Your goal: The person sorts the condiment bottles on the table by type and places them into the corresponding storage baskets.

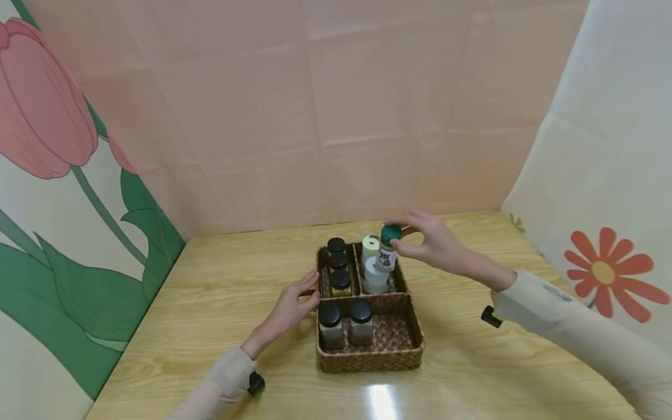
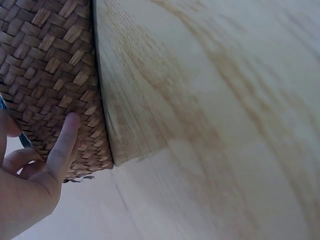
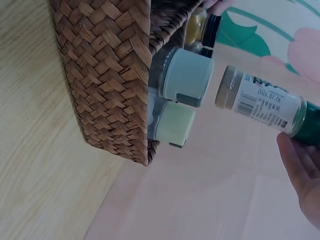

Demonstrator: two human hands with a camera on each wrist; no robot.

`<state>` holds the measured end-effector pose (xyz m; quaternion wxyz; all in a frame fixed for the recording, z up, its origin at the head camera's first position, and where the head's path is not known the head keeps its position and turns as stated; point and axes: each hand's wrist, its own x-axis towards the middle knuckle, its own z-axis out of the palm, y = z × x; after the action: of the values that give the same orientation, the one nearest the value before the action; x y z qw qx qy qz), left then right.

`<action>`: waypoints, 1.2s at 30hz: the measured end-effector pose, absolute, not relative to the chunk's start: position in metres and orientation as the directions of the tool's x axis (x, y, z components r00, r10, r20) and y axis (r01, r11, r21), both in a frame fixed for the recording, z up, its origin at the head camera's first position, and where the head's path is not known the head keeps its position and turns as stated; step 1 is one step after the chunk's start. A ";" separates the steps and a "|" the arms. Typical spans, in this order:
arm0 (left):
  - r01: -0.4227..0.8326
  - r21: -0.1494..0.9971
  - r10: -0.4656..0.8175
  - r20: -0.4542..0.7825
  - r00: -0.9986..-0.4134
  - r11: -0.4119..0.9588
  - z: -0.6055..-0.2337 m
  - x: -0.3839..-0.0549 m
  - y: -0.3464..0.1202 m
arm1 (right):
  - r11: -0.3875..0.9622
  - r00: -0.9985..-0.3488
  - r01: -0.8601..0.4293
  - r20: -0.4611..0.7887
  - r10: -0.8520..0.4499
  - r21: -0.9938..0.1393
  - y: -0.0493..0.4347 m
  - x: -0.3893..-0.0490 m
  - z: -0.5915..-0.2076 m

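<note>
My right hand [image 1: 433, 242] pinches the green cap of a seasoning bottle [image 1: 387, 256] between thumb and fingers. The bottle hangs above the back right compartment of a woven basket [image 1: 370, 363]; in the right wrist view its labelled side [image 3: 265, 102] and brownish contents show. Below it in that compartment stand a white-lidded jar [image 1: 375, 279] and a pale green-lidded jar [image 1: 370, 245]. At the basket's left side, my left hand [image 1: 289, 306] touches the wall and rim, and one straight finger [image 2: 64, 145] lies along the weave in the left wrist view.
Several black-lidded jars [image 1: 340, 281] stand in the back left compartment. Two more black-capped jars, one at the left [image 1: 331, 326] and one beside it [image 1: 361, 322], stand in the front compartment. The wooden table [image 1: 236, 262] meets a pink backdrop [image 1: 315, 146].
</note>
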<state>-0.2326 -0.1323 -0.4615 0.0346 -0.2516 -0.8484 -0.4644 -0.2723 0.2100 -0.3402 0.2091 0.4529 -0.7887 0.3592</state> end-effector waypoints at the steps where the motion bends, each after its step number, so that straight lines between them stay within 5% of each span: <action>1: 0.459 0.771 0.395 0.292 -0.871 0.442 -0.462 -0.233 -0.132 | 0.327 -0.499 -0.867 0.652 -0.572 -0.376 0.210 -0.271 -0.341; 20: 0.457 0.773 0.401 0.286 -0.870 0.439 -0.461 -0.232 -0.133 | 0.252 -0.387 -0.917 0.530 -0.755 -0.310 0.205 -0.241 -0.349; 36: 0.481 0.756 0.397 0.315 -0.862 0.444 -0.461 -0.231 -0.131 | 0.308 -0.436 -0.860 0.274 -0.857 -0.406 0.197 -0.227 -0.384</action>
<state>-0.2306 -0.1312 -0.4613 0.0455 -0.2587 -0.8485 -0.4594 -0.2269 0.1973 -0.3841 0.0034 0.5308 -0.8088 0.2530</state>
